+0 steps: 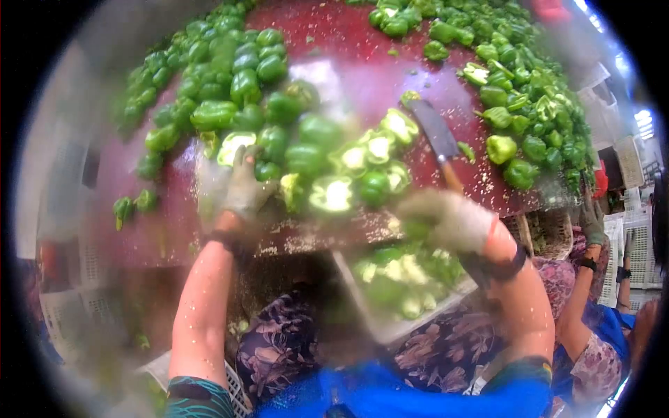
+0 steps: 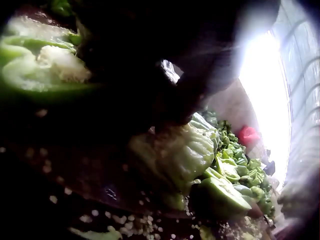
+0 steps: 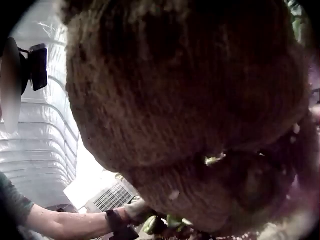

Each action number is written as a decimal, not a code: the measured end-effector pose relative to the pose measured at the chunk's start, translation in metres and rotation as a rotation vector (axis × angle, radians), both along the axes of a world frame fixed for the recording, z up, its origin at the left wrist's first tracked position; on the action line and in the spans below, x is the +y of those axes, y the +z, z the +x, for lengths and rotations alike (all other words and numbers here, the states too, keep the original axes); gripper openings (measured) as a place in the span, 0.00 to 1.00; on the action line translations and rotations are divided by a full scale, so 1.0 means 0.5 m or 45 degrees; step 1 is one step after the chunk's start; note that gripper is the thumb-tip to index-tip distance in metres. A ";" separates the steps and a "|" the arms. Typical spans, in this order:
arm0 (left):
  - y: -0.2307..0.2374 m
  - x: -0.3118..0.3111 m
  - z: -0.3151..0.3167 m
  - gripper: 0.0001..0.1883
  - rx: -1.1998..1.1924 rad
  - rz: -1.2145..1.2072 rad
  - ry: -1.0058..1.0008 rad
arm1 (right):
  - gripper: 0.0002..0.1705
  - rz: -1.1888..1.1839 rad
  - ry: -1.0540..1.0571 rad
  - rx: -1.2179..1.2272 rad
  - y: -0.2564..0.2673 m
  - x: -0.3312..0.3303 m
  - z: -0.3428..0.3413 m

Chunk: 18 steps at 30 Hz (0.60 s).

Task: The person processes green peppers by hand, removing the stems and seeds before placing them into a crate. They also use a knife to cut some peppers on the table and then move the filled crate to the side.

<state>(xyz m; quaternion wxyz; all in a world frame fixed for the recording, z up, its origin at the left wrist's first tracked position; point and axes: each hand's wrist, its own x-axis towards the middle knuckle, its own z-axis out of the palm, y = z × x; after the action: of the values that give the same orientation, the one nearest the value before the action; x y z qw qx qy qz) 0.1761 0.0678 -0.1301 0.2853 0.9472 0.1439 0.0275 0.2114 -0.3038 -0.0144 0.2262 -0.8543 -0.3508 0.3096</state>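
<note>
Knife [image 1: 433, 129] on table [image 1: 313, 24], pepper heaps [image 1: 230, 70] left and right, halved peppers [image 1: 331, 194] between, crate [image 1: 357, 296] before

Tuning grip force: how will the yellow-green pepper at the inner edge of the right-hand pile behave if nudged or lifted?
Pepper looks rounded but lumpy, so likely an uneven roll. Probably light for its size: cut peppers look partly hollow. Shiny skin may slip.

The red desk [image 1: 348, 35], flecked with pale seeds, bears heaps of whole green bell peppers [image 1: 245, 87], halved peppers [image 1: 332, 194] near its front edge, and a wide-bladed knife [image 1: 433, 129].
</note>
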 end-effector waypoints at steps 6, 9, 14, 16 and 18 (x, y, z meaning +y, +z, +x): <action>0.034 -0.029 -0.018 0.45 -0.015 -0.139 0.017 | 0.25 -0.021 -0.663 -0.512 -0.053 -0.028 0.078; 0.034 -0.036 -0.014 0.43 0.007 -0.118 0.095 | 0.19 -0.011 -0.616 -0.633 -0.076 0.039 0.157; 0.019 -0.021 -0.009 0.44 -0.005 -0.100 0.069 | 0.24 -0.306 -0.811 -0.409 -0.187 0.130 0.265; 0.013 -0.014 -0.008 0.41 -0.033 -0.076 0.052 | 0.27 -0.228 -0.995 -0.427 -0.206 0.139 0.272; 0.007 -0.011 -0.010 0.35 -0.087 -0.032 0.027 | 0.26 -0.014 -1.046 -0.384 -0.215 0.113 0.266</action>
<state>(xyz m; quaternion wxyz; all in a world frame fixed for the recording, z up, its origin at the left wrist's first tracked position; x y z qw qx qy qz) 0.1708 0.0622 -0.1268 0.3015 0.9405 0.1444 0.0613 0.3441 -0.2471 -0.1219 0.2725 -0.9598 -0.0093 0.0675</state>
